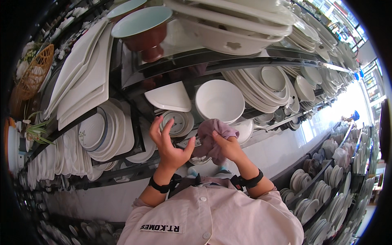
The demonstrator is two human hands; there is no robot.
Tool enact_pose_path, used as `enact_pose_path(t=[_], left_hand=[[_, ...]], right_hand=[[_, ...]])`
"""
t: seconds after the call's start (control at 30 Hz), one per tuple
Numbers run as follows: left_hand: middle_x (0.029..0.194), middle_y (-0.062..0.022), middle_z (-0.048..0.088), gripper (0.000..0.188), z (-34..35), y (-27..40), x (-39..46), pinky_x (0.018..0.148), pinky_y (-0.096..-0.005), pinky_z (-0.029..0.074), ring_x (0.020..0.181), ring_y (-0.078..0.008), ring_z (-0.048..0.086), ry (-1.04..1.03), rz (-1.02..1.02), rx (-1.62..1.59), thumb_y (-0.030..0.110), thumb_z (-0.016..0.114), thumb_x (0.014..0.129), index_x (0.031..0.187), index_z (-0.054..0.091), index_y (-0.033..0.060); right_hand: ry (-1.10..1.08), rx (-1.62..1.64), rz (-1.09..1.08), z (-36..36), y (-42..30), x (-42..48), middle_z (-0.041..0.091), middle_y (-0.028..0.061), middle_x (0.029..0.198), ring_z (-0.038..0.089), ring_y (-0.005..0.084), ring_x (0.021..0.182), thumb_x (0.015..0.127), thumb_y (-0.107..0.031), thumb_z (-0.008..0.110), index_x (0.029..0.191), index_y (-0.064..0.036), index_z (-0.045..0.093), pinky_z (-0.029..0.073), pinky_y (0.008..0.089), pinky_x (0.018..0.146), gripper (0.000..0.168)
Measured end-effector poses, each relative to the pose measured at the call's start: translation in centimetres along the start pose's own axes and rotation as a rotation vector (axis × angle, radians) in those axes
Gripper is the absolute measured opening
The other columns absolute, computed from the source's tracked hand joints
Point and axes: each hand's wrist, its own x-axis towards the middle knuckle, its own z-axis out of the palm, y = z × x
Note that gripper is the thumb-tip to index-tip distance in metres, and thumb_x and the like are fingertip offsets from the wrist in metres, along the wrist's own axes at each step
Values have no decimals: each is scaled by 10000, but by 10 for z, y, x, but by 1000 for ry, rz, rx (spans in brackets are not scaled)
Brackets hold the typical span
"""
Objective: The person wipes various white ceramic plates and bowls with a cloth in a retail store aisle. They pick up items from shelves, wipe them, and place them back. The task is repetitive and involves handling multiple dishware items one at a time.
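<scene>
My right hand [230, 148] grips a crumpled mauve cloth [216, 137], which hangs down over its fingers. To its left my left hand [172, 146] is raised with fingers spread and curled, holding nothing. Just beyond the cloth, a deep white bowl [220, 99] stands on the glass shelf; the cloth overlaps its near rim in the picture, and I cannot tell whether they touch. A white half-round dish [169, 96] lies left of the bowl. Behind my left fingers, a small stack of patterned plates [175, 122] sits on a lower level.
Above, a brown footed bowl [144, 29] and large white oval dishes [232, 36] stand near the upper shelf's edge. Stacked oval plates [263, 88] fill the shelf rightward. Square plates [82, 79] lean at left. A tiled aisle [275, 153] separates me from more dish racks [318, 180].
</scene>
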Motion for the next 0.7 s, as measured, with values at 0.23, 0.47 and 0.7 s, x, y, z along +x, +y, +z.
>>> enact_pose_path(t=[0.23,0.47,0.7], left_hand=[[1311,-178,550,492,71,68,40,1047,-483,448,1245,-395,532,-155,30,-259,117,799,744,1192,623,17],[1306,-188,550,537,203,125,73,1013,-476,458,1230,-405,525,-228,-27,-177,137,836,737,1209,605,27],[1465,-297,399,894,313,149,92,1105,-559,368,1317,-482,427,-213,-123,60,336,900,709,1414,442,31]], right_hand=[[106,240,-162,-79,-67,-28,674,89,1113,639,145,983,1047,-110,531,1190,45,581,517,302,910,217],[261,300,-328,-236,-68,-19,635,115,1278,612,198,1173,1013,-106,587,1398,48,510,477,341,1035,422],[292,326,-261,-353,-79,4,655,137,1271,640,228,1166,1030,-119,566,1380,41,524,493,371,1045,387]])
